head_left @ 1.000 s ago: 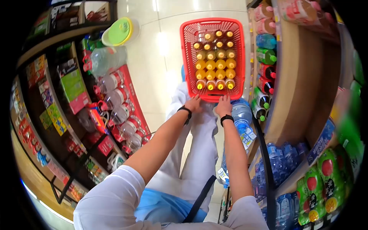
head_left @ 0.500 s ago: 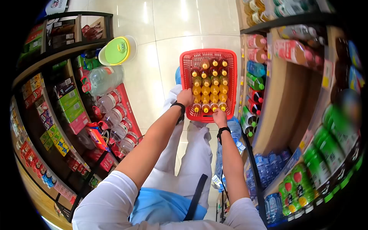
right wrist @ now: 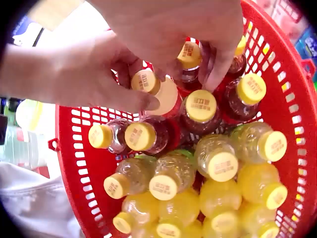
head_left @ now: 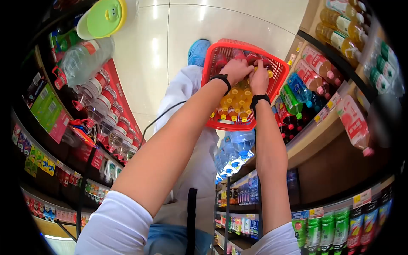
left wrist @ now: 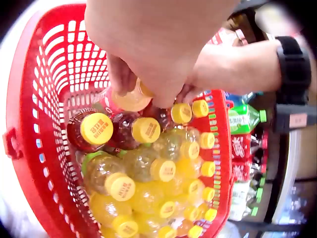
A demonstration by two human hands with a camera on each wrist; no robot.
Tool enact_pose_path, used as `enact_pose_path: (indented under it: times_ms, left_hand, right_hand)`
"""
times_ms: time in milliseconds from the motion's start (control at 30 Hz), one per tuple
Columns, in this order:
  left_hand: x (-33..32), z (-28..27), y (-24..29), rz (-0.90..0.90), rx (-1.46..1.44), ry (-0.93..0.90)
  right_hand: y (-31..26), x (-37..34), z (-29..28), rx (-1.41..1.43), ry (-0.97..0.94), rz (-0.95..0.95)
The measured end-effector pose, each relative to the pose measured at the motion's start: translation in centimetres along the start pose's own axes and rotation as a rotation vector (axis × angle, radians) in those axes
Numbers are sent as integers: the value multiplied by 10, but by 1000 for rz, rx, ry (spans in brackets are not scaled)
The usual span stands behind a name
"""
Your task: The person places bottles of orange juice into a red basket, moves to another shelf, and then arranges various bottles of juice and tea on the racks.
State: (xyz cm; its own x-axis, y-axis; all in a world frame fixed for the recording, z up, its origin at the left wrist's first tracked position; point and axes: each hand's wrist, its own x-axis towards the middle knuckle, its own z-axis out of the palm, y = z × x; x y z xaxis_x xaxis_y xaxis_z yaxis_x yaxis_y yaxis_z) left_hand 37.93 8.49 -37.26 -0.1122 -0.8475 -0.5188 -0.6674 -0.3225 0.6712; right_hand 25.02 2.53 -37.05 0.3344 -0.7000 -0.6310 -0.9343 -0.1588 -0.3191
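Note:
A red plastic basket (head_left: 210, 72) holds rows of yellow-capped drink bottles, some dark red, others pale green (right wrist: 173, 168) and orange-yellow (right wrist: 220, 196). Both hands reach into its far part. My left hand (head_left: 238, 70) grips a pale peach-coloured bottle (right wrist: 167, 96) near its cap; in the left wrist view that bottle (left wrist: 133, 101) shows below the fingers. Close beside it, my right hand (head_left: 258, 80) has thumb and fingers round the neck of a dark red bottle (right wrist: 189, 75). More dark red bottles (right wrist: 200, 114) stand just in front of the fingers.
Drink shelves (head_left: 323, 106) flank the basket on the right. To the left, big clear jugs (head_left: 95, 87) line a red-edged display, with a green-lidded tub (head_left: 104, 19) behind. Large blue water bottles (head_left: 233, 151) stand near the person's legs, and a blue shoe (head_left: 198, 51) is beside the basket.
Both hands have left the basket's near rim and sides and reached in among the bottles at its far part. The basket now sits tilted and higher in view than half a second ago.

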Motion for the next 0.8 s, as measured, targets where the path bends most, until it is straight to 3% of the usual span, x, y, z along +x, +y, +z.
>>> enact_pose_path:
  times_ms: [67,233,333,467,533,600,733,800]
  left_hand:
    - [1,3,-4,113,188,81]
    - [-14,-3,-2,144,84,141]
    - [-36,-13,19,362,88,207]
    - [-85,-87,78,443,62,224]
    - [-96,-111,103,549,49,212]
    - [-112,-163,142,631,164,126]
    - [-125,-192,211,784,156,108]
    - [-122,-197,243,811,174,136]
  right_hand:
    - [-1,5,4,3,29,8]
    - [-15,-16,-21,71,92,-47]
    - [-13,-44,-43,102,145,-29]
    - [-55,-113,-112,467,176,171]
    - [-53,-149,-133,445,318,175]
    - [-66,-185,-170,557,344,268]
    - [-52,-242,-226,723,567,461]
    - [-43,-264,-245,758,632,444]
